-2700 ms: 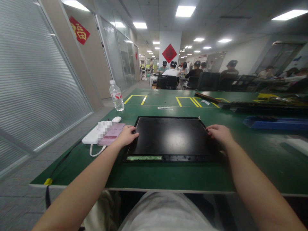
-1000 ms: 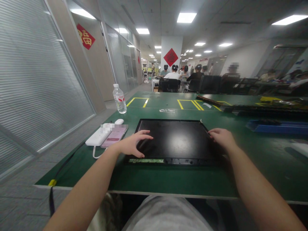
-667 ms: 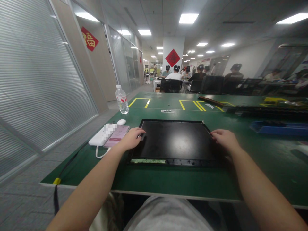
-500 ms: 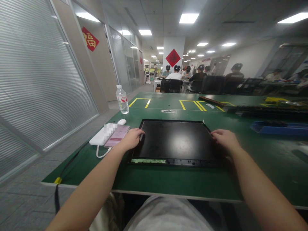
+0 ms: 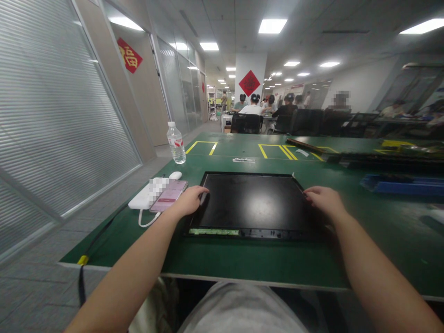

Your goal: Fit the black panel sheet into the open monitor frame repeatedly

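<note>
A black flat display panel (image 5: 249, 203) lies face up on the green table, with a dark raised frame. Along its near edge runs a strip, the left part of it green like a circuit board (image 5: 214, 231). My left hand (image 5: 190, 200) is closed on the panel's left edge, thumb over the rim. On the opposite side, my right hand (image 5: 322, 199) pinches the right edge near the far corner; the undersides of its fingers are hidden. Just left of my left hand lies a phone (image 5: 169, 196) with a lit pink screen.
A white power bank (image 5: 142, 199) with a white cable, a white mouse-like object (image 5: 175, 175) and a water bottle (image 5: 176, 144) stand at the left. To the right are a blue tray (image 5: 398, 185) and long dark strips (image 5: 381, 161). Several people sit at tables beyond.
</note>
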The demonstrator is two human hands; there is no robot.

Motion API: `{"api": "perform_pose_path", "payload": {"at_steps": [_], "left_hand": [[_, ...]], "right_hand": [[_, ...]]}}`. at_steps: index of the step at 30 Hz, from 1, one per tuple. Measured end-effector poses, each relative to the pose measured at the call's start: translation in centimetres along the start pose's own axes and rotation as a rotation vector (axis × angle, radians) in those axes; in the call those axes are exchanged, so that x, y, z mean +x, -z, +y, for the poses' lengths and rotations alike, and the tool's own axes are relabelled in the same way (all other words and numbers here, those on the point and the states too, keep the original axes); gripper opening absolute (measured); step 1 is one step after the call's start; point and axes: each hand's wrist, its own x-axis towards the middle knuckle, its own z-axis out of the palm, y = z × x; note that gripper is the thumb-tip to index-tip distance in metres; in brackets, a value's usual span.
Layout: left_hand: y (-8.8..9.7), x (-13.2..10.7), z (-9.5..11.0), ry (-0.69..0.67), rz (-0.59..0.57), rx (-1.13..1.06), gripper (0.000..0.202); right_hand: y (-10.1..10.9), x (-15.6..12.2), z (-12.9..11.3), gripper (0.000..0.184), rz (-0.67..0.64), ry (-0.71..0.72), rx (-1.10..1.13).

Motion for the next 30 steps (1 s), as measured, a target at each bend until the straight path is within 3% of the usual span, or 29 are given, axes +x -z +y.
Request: {"api": "perform_pose_path", "payload": {"at_steps": [7,17,30], "left_hand": [[0.2,0.1,-0.2,0.07,0.012,-0.096,0.059],[1.5,-0.6,0.0,0.023,-0.037,-0.052,0.049],[2.3,-1.0,0.9,0.044,-0.069,0.006,0.064]], "right_hand": [[0.0,-0.1,-0.2,0.03,-0.002,0.002,0.003],[-0.1,0.0,0.0,0.03,0.001,0.019,-0.025],[-0.2,0.2,0.2,0.03,-0.002,0.006,-0.022]]}}
